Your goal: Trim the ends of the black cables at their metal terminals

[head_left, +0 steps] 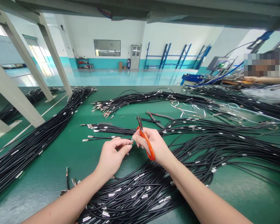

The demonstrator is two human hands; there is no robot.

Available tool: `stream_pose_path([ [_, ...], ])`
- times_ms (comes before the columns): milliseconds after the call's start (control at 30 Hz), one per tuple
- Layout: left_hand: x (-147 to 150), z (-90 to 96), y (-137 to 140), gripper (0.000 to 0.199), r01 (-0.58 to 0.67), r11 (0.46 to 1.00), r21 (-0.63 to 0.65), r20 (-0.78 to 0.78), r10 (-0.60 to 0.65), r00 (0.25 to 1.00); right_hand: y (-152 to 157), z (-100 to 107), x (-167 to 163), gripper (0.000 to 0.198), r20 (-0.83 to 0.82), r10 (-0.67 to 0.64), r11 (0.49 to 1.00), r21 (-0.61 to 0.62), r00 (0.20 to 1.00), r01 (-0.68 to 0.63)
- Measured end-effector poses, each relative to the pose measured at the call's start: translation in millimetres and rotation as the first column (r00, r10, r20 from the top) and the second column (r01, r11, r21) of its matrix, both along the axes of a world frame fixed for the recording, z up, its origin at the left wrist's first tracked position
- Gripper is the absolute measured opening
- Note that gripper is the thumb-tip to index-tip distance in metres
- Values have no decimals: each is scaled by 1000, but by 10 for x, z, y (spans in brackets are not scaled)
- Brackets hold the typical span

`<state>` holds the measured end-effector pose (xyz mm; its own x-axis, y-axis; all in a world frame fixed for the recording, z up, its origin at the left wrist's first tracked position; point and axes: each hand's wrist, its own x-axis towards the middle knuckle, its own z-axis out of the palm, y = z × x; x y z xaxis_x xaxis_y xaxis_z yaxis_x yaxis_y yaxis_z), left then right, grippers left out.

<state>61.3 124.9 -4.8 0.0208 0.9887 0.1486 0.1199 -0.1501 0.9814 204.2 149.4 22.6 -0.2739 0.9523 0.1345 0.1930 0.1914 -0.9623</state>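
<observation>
A black cable bundle (44, 137) is lying at left; the left hand (112, 155) is pinching a small metal terminal (131, 141) above the green table (79, 152); the right hand (156, 143) is pressing its fingertips together beside it while holding orange-handled scissors (150, 147).

the pinched metallic piece (132, 141) — mostly hidden, too small to identify.

The scissors (149, 146) are orange with dark blades (140, 122), the cables (198, 146) black with whitish tags (111, 195), the tabletop (42, 189) green, the wall (128, 31) white over turquoise, and the racks (166, 55) blue.
</observation>
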Motion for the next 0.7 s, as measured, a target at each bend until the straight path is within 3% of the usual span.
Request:
stream_pose_path([
  [200, 25, 20, -16, 11, -8, 1000, 8, 26, 7, 1000, 77, -67, 20, 22, -76, -88, 996, 18, 993, 90],
  [300, 3, 85, -10, 10, -48, 999, 25, -15, 48, 999, 154, -96, 86, 22, -3, -190, 980, 58, 982, 190],
  [467, -183, 233, 51, 13, -96, 995, -32, 18, 97, 995, 262, -175, 189, 16, 204, -289, 948, 199, 935, 250],
  [600, -381, 217, -20, 35, -115, 988, -98, -1, 116, 993, 275, -265, 173, 7, 396, -292, 919, 368, 871, 140],
  [700, -470, 86, -215, 32, -94, 989, -115, -80, 86, 993, 247, -317, 95, 7, 485, -229, 913, 408, 844, 13],
])
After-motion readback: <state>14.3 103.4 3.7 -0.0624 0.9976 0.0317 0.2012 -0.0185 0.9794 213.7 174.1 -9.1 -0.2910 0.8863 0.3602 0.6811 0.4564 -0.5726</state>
